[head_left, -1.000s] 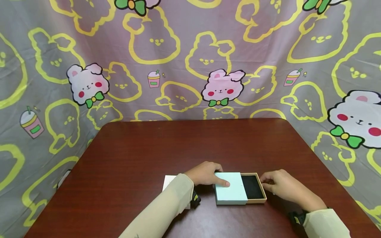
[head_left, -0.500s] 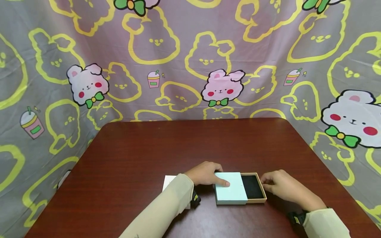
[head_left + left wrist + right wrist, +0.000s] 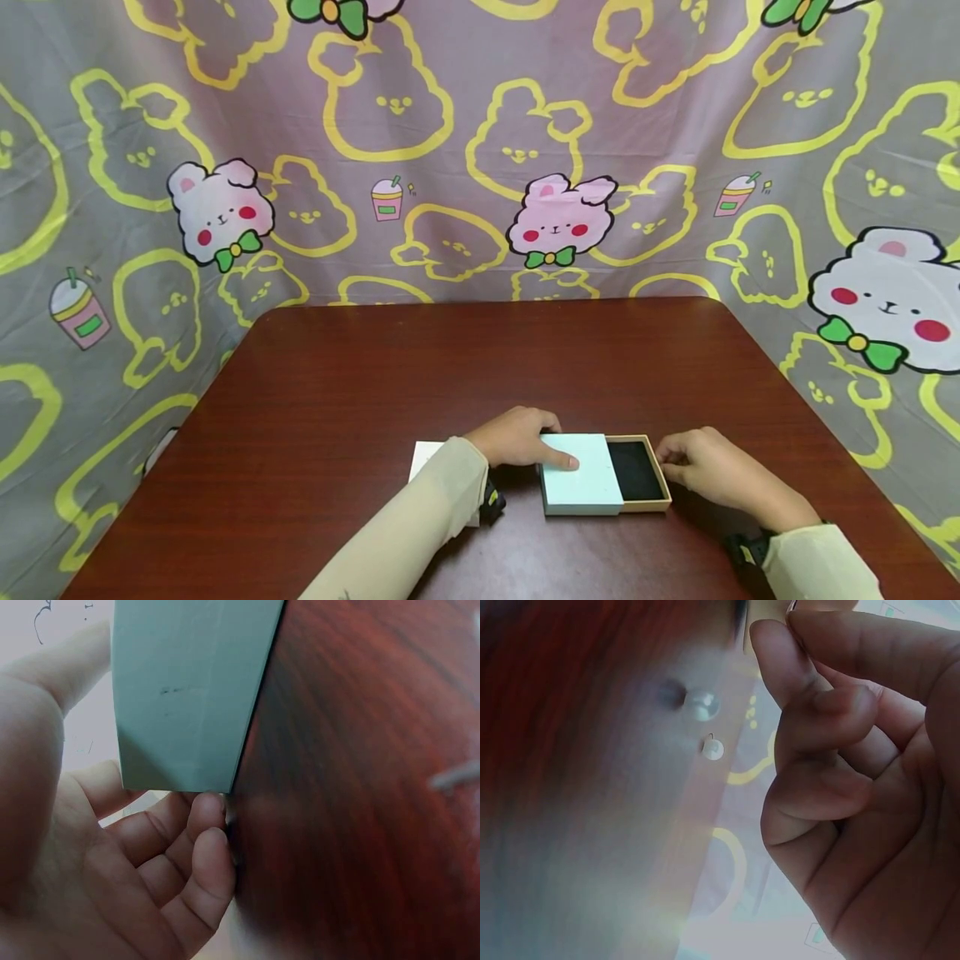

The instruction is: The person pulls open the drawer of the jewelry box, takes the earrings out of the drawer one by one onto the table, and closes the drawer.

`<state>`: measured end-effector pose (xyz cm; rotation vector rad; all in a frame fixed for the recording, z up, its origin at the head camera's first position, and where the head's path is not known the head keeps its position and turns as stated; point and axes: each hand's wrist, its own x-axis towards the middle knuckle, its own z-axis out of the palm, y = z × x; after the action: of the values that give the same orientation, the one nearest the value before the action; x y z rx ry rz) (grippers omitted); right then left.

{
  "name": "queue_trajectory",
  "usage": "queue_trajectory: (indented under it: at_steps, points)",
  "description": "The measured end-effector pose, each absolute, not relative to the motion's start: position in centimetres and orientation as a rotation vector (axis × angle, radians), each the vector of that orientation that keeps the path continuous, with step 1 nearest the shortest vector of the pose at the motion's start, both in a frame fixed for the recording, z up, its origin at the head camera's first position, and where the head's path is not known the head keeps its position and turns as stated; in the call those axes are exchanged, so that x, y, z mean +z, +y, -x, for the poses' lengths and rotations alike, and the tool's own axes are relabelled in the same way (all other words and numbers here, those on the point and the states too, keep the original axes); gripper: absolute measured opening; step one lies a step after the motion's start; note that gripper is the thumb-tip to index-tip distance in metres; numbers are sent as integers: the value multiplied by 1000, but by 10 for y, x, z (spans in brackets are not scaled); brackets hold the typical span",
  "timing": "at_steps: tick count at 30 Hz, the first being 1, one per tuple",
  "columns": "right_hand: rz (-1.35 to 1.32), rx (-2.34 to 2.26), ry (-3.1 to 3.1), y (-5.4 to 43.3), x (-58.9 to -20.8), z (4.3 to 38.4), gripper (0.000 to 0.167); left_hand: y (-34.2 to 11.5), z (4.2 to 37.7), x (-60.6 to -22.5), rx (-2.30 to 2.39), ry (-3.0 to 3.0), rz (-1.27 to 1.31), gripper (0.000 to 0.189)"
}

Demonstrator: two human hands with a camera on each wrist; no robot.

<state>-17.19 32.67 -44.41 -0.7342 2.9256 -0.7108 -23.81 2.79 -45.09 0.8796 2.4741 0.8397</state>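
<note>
A light blue slide-out box (image 3: 581,492) lies on the brown table. Its tan inner tray (image 3: 647,505), lined in black, sticks out to the right. My left hand (image 3: 517,437) holds the blue sleeve, thumb on top and fingers at its left and far side. In the left wrist view, the box's pale green-blue side (image 3: 191,697) stands beside the curled fingers. My right hand (image 3: 708,467) is at the tray's right end with thumb and forefinger pinching its edge. The other right-hand fingers (image 3: 817,791) curl into the palm.
A white sheet or card (image 3: 424,452) lies partly under the left forearm. Two small round shiny things (image 3: 703,705) appear on the table in the right wrist view. A thin grey tip (image 3: 456,776) shows in the left wrist view. A patterned curtain (image 3: 450,250) surrounds the table (image 3: 375,367).
</note>
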Motion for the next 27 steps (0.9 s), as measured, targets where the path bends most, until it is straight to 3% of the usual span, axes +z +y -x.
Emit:
queue_trajectory:
  at_steps: [27]
  points:
    - [793,-704,2941,322,-446,175,19,28,239,-454,822,2496,-887,47]
